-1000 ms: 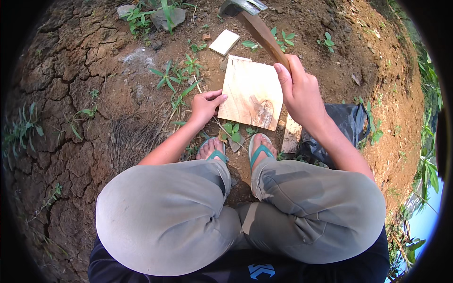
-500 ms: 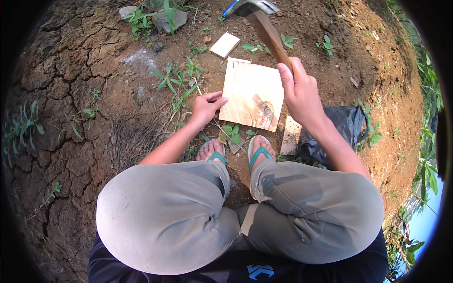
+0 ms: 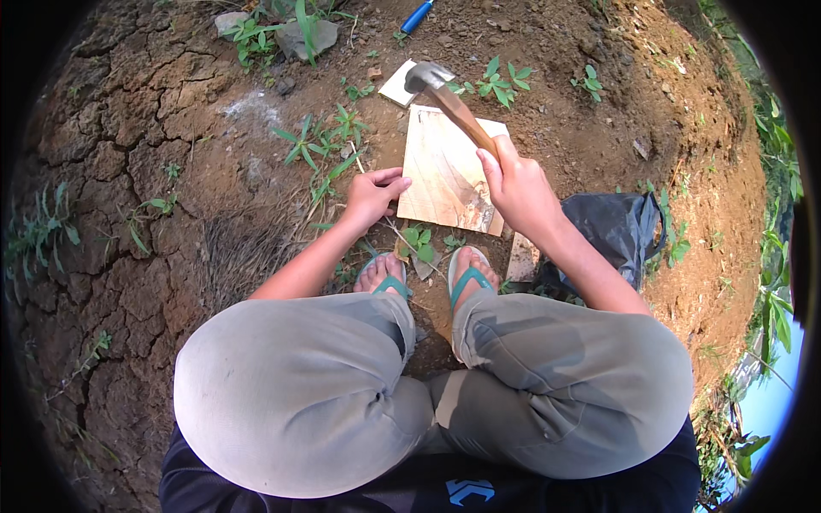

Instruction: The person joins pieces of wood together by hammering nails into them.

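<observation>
A claw hammer [image 3: 464, 118] with a wooden handle is gripped in my right hand [image 3: 523, 192], its metal head over the far left corner of a flat wooden board [image 3: 434, 175]. The pale board lies in front of my feet, with dark grain and a shadow on its surface. At the board's left edge, my left hand [image 3: 373, 198] pinches it between thumb and fingers. Just beyond the far edge lies a small pale wood piece [image 3: 395, 86], partly covered by the hammer head.
A blue-handled tool [image 3: 416, 17] lies on the soil at the far side. To the right are a black plastic bag [image 3: 611, 235] and another wood piece [image 3: 522, 259], partly behind my forearm. Small plants [image 3: 312, 145], rocks [image 3: 310, 38] and cracked earth [image 3: 128, 154] lie around.
My right hand has come down and slightly left, bringing the hammer head nearer the board's far edge. The blue-handled tool is now fully uncovered. My left hand stays at the board's edge.
</observation>
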{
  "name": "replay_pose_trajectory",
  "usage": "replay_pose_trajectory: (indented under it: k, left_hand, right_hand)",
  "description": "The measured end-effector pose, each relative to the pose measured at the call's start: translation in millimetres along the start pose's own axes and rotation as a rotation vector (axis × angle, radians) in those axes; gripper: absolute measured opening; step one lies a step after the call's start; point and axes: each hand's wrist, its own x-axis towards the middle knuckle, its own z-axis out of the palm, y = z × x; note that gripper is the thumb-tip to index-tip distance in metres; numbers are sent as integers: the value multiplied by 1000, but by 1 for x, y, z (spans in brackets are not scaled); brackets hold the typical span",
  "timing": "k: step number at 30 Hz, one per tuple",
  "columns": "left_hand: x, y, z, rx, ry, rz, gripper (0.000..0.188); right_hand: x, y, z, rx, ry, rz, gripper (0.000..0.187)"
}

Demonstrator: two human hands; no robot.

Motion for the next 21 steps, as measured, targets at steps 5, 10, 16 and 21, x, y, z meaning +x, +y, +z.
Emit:
replay_pose_trajectory:
  k: [5, 10, 16, 21]
  left_hand:
    - [3, -3, -4, 64, -21, -17, 51]
    - [-1, -1, 0, 7, 28, -27, 49]
    - [4, -2, -2, 91, 16, 13, 53]
    - [8, -13, -6, 23, 44, 7, 59]
  right_hand:
    - [2, -4, -13, -4, -53, 78, 32]
    - [13, -28, -40, 183, 187, -106, 24]
    - [-2, 12, 14, -109, -20, -2, 25]
    - [-2, -19, -15, 137, 133, -134, 23]
